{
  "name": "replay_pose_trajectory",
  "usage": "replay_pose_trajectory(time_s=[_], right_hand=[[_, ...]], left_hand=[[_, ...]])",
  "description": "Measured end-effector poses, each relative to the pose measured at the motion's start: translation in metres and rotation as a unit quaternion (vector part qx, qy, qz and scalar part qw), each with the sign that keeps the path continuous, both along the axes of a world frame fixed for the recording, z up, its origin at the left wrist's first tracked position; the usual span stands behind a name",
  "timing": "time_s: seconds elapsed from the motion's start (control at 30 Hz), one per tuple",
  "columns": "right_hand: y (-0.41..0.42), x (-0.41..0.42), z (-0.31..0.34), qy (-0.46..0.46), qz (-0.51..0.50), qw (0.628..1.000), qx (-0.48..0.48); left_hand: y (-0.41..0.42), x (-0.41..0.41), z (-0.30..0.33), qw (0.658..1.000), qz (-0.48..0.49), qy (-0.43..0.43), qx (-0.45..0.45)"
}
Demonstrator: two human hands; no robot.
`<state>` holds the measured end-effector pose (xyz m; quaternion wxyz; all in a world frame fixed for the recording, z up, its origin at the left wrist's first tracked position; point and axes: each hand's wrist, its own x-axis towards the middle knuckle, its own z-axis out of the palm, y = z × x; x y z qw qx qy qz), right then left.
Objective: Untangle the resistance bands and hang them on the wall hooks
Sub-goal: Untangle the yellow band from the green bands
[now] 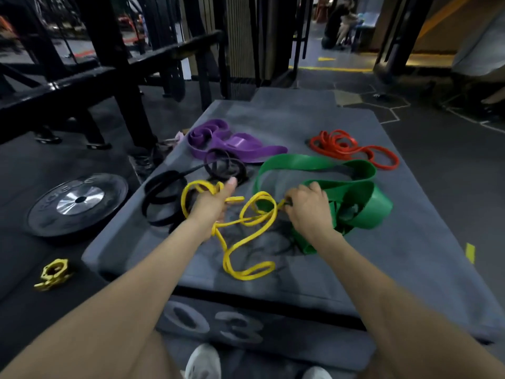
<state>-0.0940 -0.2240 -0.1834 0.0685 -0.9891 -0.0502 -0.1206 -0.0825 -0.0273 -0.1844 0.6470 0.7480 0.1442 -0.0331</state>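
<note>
Hands (211, 203) (307, 205) grip yellow band (246, 242) mid-mat (410, 242), edges well apart.

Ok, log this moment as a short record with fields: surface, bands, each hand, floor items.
surface: grey padded box, numbered 03
bands: yellow band, green band, black band, purple band, red band, all lying on it
left hand: holds yellow band's coils
right hand: fingers pinch yellow band beside green band
floor items: weight plate, yellow collar
</note>
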Motion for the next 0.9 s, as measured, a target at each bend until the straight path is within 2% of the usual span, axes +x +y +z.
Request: replay_pose_trajectory(time_s=[0.1,0.17,0.37,0.63,0.7,0.77,0.9], right_hand=[[-0.005,0.003,-0.012,-0.017,0.018,0.999,0.035],[-0.006,0.003,-0.012,-0.034,0.016,0.996,0.082],[-0.023,0.018,0.009,-0.081,-0.033,0.983,0.158],[-0.041,0.019,0.02,-0.101,-0.137,0.977,0.126],[-0.033,0.015,0.016,-0.085,-0.113,0.987,0.08],[-0.028,0.013,0.011,-0.056,-0.063,0.996,0.034],[-0.026,0.009,0.011,-0.006,0.007,0.998,0.067]], left_hand=[[-0.007,-0.008,-0.011,0.997,-0.041,-0.043,0.048],[-0.008,-0.011,-0.018,0.996,-0.044,-0.059,0.045],[0.006,-0.004,0.012,0.985,0.053,-0.12,0.11],[0.002,-0.004,0.018,0.934,0.014,-0.182,0.308],[-0.005,-0.005,0.009,0.939,-0.018,-0.163,0.303],[-0.007,-0.006,-0.001,0.956,-0.042,-0.141,0.252],[-0.005,-0.007,-0.007,0.982,-0.047,-0.103,0.151]])
